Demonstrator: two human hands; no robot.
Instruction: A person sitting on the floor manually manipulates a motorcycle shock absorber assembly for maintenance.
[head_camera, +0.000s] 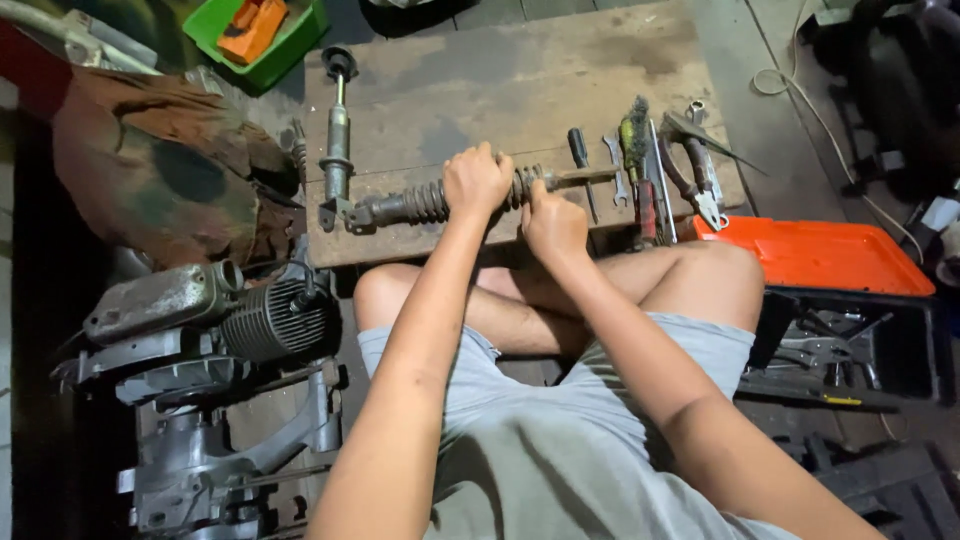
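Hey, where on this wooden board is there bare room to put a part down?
The wooden board is bare across its far middle and right, between the upright shock absorber and the tool row. Crowded: the near edge, where both hands grip the spring shock, and the right end with wrenches and pliers.

Orange toolbox lid (820, 255), green bin (265, 40)
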